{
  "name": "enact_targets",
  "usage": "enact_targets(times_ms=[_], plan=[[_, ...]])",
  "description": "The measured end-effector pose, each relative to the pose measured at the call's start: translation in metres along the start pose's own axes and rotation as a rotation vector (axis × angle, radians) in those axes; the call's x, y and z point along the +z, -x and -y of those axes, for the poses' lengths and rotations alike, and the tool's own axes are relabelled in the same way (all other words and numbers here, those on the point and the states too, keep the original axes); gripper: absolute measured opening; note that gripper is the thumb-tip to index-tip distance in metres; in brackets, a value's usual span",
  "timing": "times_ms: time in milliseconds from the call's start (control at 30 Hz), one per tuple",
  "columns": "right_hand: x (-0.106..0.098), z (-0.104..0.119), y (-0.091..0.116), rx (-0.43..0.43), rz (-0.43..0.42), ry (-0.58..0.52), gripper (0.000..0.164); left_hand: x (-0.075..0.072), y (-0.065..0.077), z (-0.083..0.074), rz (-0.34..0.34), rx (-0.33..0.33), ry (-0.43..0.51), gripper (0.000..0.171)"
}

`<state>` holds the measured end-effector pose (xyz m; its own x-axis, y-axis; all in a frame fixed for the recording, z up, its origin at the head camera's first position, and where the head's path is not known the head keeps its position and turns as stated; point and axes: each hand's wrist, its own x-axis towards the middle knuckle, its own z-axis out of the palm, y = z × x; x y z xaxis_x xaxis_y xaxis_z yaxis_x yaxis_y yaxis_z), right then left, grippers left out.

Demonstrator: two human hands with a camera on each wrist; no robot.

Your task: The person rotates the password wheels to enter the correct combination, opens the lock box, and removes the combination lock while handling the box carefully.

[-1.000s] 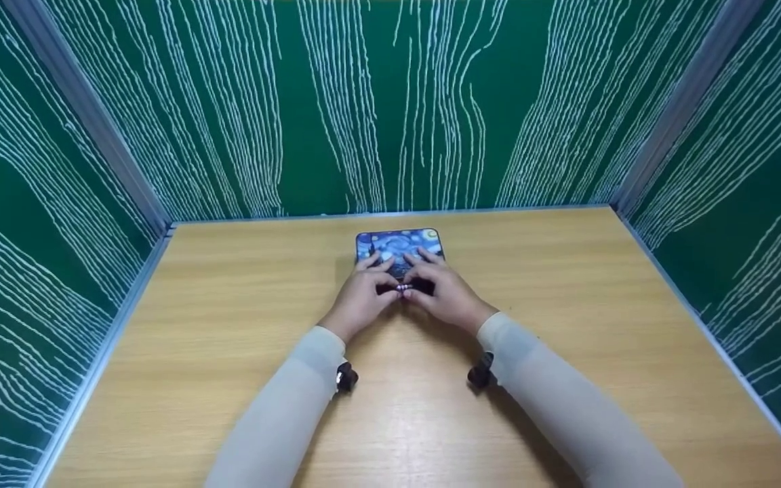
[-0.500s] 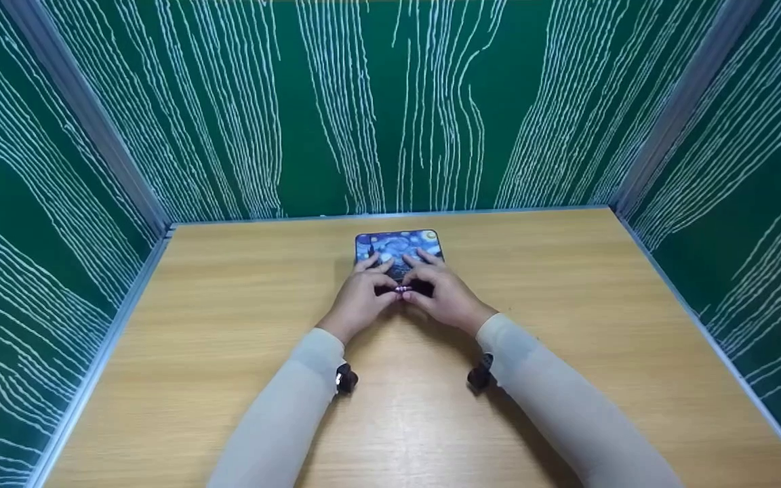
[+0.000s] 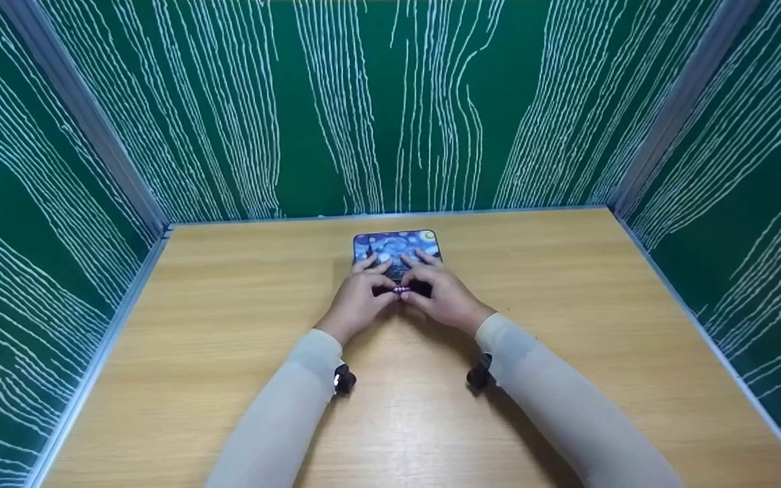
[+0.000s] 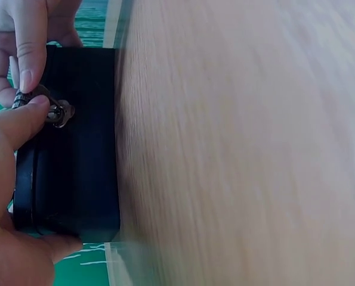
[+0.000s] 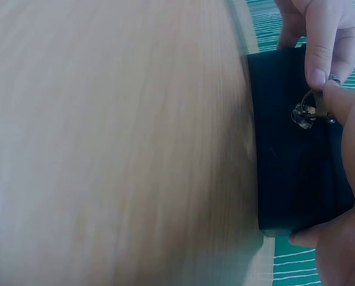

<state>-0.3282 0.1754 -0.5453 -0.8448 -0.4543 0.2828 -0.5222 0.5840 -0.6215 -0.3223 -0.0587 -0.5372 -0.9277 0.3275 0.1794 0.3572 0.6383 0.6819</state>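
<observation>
A small box (image 3: 397, 245) with a blue swirling night-sky picture on its lid stands near the table's back edge. Its dark front (image 4: 76, 173) bears a metal clasp (image 5: 302, 116), through which a small combination padlock (image 4: 22, 99) hangs. My left hand (image 3: 358, 297) pinches the padlock between thumb and index finger from the left. From the right, my right hand (image 3: 450, 291) pinches it the same way. Other fingers of both hands rest on the lid. The fingertips partly cover the padlock's dials, and the digits are too small to read.
The box rests on a wooden table (image 3: 228, 325). Green walls (image 3: 424, 135) with white wavy lines enclose the table at the back and both sides, with grey posts (image 3: 675, 108) at the corners. Small dark cameras (image 3: 344, 379) sit on the wrists.
</observation>
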Motion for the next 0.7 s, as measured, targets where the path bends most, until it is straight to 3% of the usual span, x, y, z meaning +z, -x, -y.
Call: enact_targets(times_ms=[167,400,700], plan=[[-0.0012,0.0002,-0.0007,0.002,0.001,0.003,0.016,0.0002,-0.0017,0.0003,0.004,-0.009,0.009,0.019],[-0.0020,0.0018,0.0006,-0.027,0.001,0.008,0.020,-0.0005,-0.0006,0.0010,-0.009,0.035,0.024,0.018],[-0.0004,0.0007,0.0017,-0.022,0.004,0.005,0.018,0.0008,0.0011,0.0011,-0.006,0.017,0.017,0.017]])
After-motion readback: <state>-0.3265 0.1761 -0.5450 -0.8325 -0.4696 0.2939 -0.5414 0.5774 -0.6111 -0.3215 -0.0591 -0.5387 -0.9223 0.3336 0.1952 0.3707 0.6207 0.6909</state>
